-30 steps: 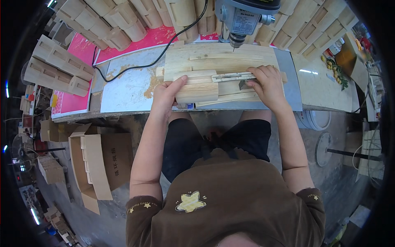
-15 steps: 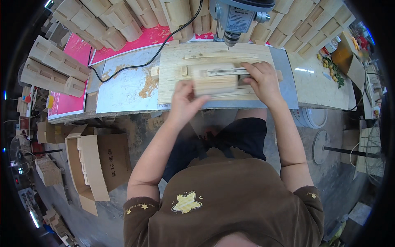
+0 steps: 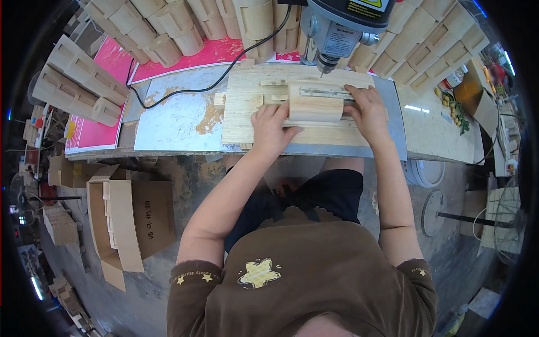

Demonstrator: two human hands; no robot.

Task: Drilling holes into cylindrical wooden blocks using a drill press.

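A pale wooden cylinder (image 3: 316, 106) lies on its side on a flat wooden board (image 3: 238, 123) fitted with narrow strips. Along its upper side runs a long slot with a thin, light strip (image 3: 323, 92) in it. My left hand (image 3: 272, 127) is closed against the cylinder's left end, thumb low and fingers on the end face. At the opposite end my right hand (image 3: 368, 112) grips the cylinder, its fingertips by the end of the strip. Just behind stands a bench drill (image 3: 337, 39), its bit (image 3: 323, 73) pointing down behind the cylinder.
Stacked slotted wooden cylinders (image 3: 163, 28) line the back and more (image 3: 78, 81) stand at left. A black cable (image 3: 219, 78) curves across the bench. An open cardboard box (image 3: 140, 219) is on the floor at left, a white bucket (image 3: 425, 172) under the bench at right.
The cylinder, blurred by motion before, now rests still on the board, further right. My left hand has followed it to the right. The whole view has shifted slightly.
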